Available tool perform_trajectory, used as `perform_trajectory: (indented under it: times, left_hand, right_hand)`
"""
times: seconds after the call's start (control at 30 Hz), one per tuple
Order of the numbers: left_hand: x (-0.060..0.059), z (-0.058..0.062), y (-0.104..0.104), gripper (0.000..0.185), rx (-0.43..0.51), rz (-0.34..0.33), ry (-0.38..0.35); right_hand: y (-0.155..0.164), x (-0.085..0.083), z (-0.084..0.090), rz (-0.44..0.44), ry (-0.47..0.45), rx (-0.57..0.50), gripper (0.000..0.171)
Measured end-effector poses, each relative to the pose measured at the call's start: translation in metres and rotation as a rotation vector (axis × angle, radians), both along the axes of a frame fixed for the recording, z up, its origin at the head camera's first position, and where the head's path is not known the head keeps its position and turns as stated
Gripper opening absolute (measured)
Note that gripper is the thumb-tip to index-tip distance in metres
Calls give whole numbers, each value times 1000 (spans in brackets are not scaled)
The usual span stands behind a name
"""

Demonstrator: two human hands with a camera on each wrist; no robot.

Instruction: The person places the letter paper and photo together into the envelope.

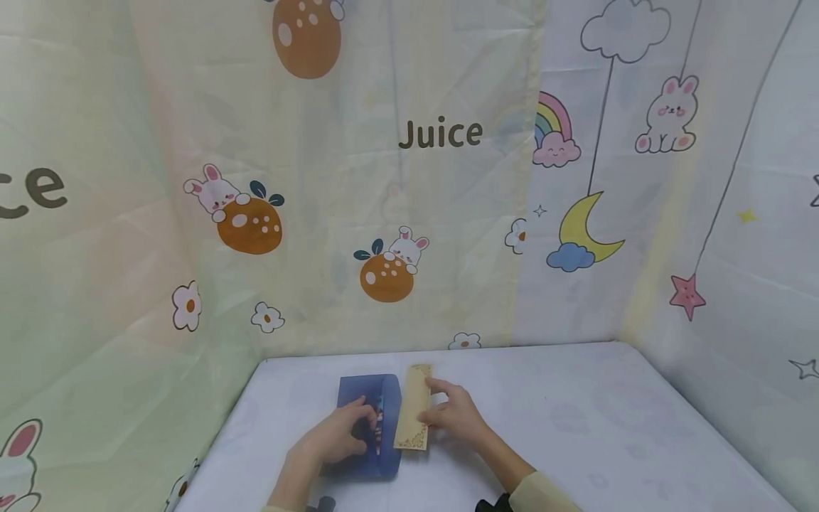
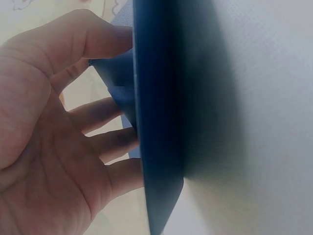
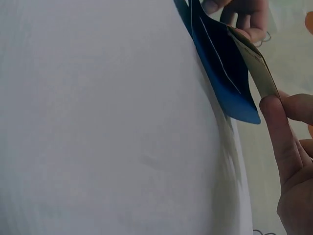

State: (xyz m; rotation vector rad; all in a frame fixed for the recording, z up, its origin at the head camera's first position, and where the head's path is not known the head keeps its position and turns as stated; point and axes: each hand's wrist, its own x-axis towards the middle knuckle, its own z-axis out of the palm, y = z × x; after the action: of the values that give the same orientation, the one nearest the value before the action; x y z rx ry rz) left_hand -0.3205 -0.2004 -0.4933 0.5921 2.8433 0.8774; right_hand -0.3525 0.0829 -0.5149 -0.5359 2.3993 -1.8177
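Gold card [image 1: 414,409] lies lengthwise front-to-back, R hand [image 1: 456,414] pinching, beside blue envelope [image 1: 371,427].

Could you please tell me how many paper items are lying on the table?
2: a blue envelope held open by the left hand, and a tan card at its right edge, pinched by the right hand. Others may be hidden inside.
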Motion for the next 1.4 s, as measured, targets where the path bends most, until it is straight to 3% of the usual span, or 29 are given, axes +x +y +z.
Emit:
perform_trajectory:
  times: [0.2,0.63,1.1,1.4]
  left_hand:
    - [-2,0,-1,36,-8,-28,31]
    - [-2,1,-1,36,-3,-20,0]
    - [0,2,0,35,-9,-1,-13]
    - [-2,0,-1,34,-11,-1,-6]
  right_hand:
    - [-18,5,0,66,11,2,81]
    - [-40,8,-5,70,9,46,80]
    - [-49,12,-6,119,-46,21,79]
    - [-56,12,-5,139,-32,9,78]
